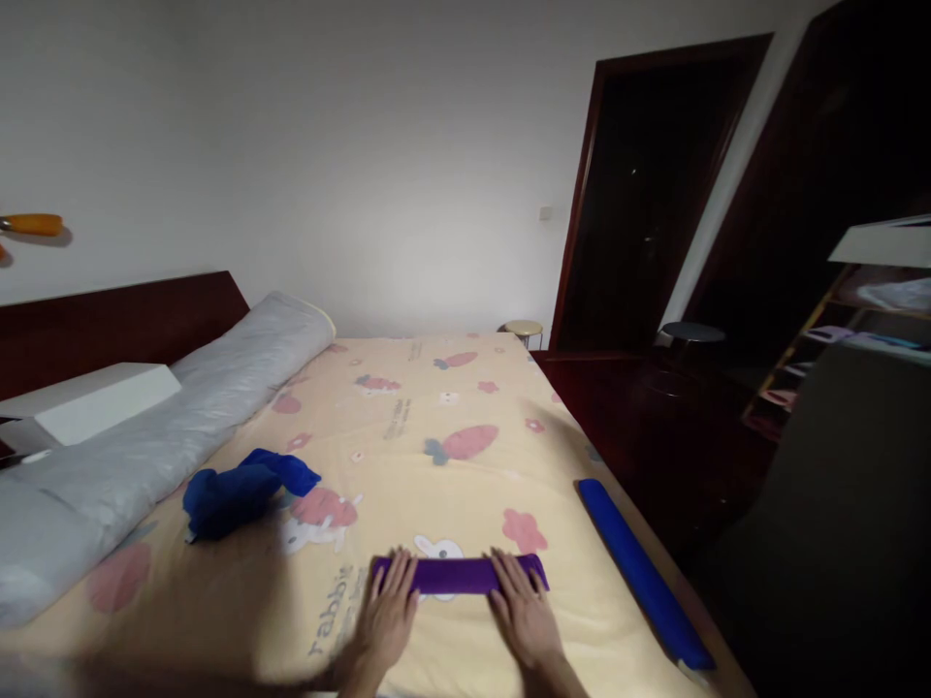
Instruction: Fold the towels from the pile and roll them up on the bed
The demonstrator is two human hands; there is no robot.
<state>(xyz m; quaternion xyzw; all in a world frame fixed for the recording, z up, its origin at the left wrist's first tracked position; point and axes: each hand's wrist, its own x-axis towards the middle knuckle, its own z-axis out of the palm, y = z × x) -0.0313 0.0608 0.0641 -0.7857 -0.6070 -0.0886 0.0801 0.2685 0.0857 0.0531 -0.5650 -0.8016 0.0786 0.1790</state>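
A purple cloth (455,574), folded or rolled into a narrow strip, lies near the front edge of a bed with a yellow cartoon-print sheet (407,427). My left hand (389,611) rests flat on its left end with the fingers stretched out. My right hand (524,611) lies flat on its right end, fingers spread too. A crumpled blue cloth (240,492) sits to the left on the sheet. A blue rolled cloth (644,574) lies along the bed's right edge.
A long grey plastic-wrapped bolster (167,427) runs along the dark headboard (109,320) at the left, with a white box (87,399) on it. Two round stools (524,330) stand by a dark doorway (640,194). Shelves (850,330) stand at the right.
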